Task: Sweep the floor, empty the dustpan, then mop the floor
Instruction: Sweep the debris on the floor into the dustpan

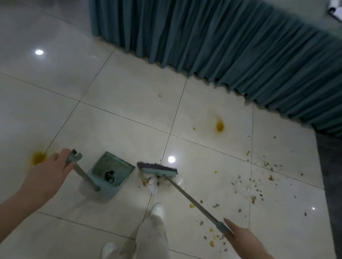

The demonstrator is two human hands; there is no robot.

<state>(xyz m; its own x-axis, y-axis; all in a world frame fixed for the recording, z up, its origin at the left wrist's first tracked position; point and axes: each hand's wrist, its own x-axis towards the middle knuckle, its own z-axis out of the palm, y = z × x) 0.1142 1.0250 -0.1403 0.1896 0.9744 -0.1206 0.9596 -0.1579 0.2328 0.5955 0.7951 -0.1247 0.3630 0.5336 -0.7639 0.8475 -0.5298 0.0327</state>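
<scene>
Floor (127, 93): pale glossy tile, spotted with bright light reflections; bearing one orange stain (220, 125) near the pleated teal table skirt (220, 38) and a second stain (38, 157) just beside the left hand (53, 171); strewn on the right side with loose debris (262, 183) of seeds, husks and yellow bits, reaching back toward the right hand (241, 234). Dustpan (116, 166): teal, resting on the floor at centre-left, mouth facing away from the person; holding a small dark lump (110, 175) near its comb teeth; long dustpan handle (83, 172) leaning back to the left hand, fingers curled round the top grip. Broom (157, 169): teal head with purple bristles, down on the floor just right of the dustpan, apart from it; small heap of litter (150, 182) lying against the near side of the head; broom handle (191, 199) running back and right to the right hand, closed round the teal end grip with the forefinger laid along it; white shoe (158, 209) and pale trouser leg (151, 245) below the broom head.
</scene>
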